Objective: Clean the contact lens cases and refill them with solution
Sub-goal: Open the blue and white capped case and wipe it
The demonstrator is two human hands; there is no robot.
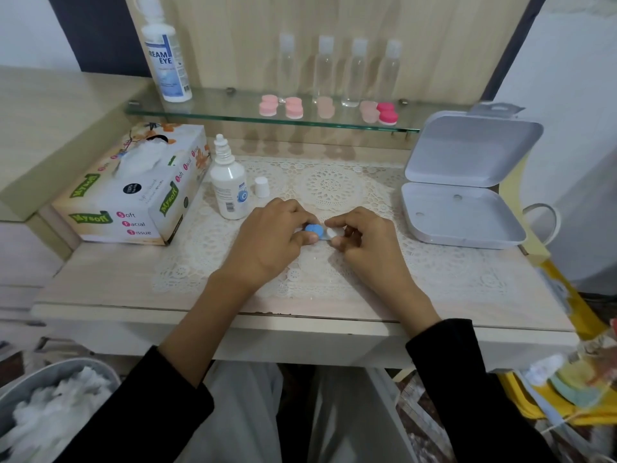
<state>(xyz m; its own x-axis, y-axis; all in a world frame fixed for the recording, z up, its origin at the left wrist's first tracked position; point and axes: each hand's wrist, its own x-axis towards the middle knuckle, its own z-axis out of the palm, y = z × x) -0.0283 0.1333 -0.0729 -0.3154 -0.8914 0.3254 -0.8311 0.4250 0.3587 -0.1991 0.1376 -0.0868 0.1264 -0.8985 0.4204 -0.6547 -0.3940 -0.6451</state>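
Observation:
A contact lens case (320,231) with one blue cap and one white cap lies between my hands on the lace mat. My left hand (273,238) grips the blue-capped side, and my right hand (364,235) pinches the white cap. A small white solution bottle (229,188) stands uncapped to the left of my hands, its cap (261,186) beside it. Several pink lens cases (293,107) sit in a row on the glass shelf, with one darker pink case (387,113) at the right end.
A tissue box (133,188) lies at the left. A large solution bottle (167,58) and several clear bottles (340,71) stand on the glass shelf (213,111). An open white box (464,182) sits at the right. A bin of used tissues (50,416) is at lower left.

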